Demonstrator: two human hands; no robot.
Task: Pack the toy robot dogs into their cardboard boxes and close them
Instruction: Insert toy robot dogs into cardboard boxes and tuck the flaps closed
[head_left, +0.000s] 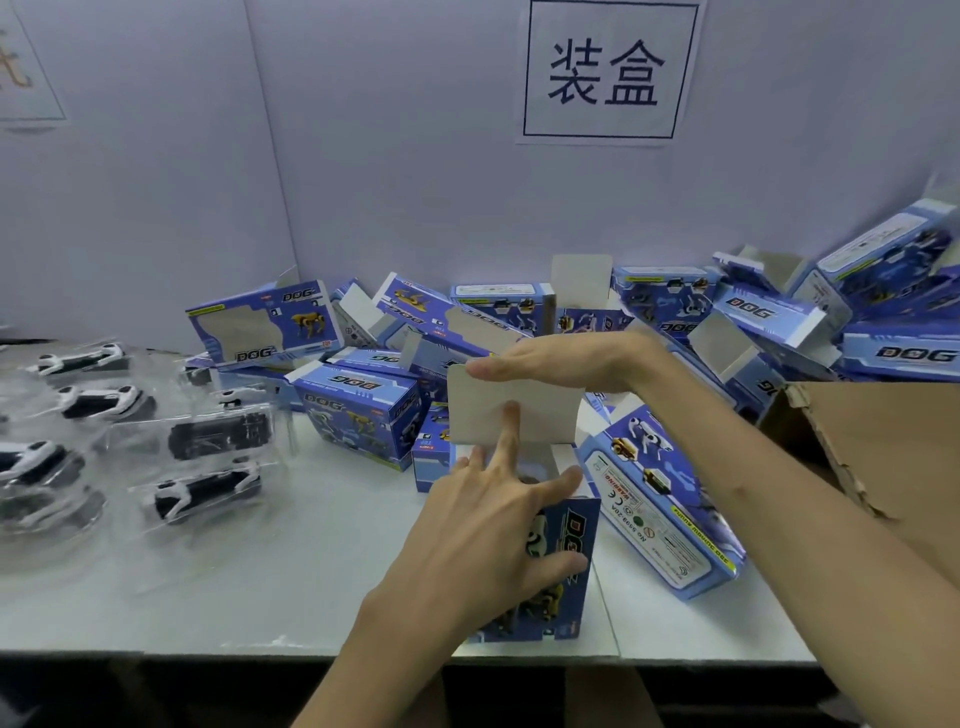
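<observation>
L grip (483, 530) spread on blue printed box (577, 525) | R grip (561, 364) flat on plain grey flap (543, 410)

The left hand (483, 525) is bare, and the left forearm (374, 654), toward 6 o'clock, is bare to the frame's edge. The right hand (561, 364) and right forearm (779, 483), toward 4 o'clock, are likewise bare.
</observation>
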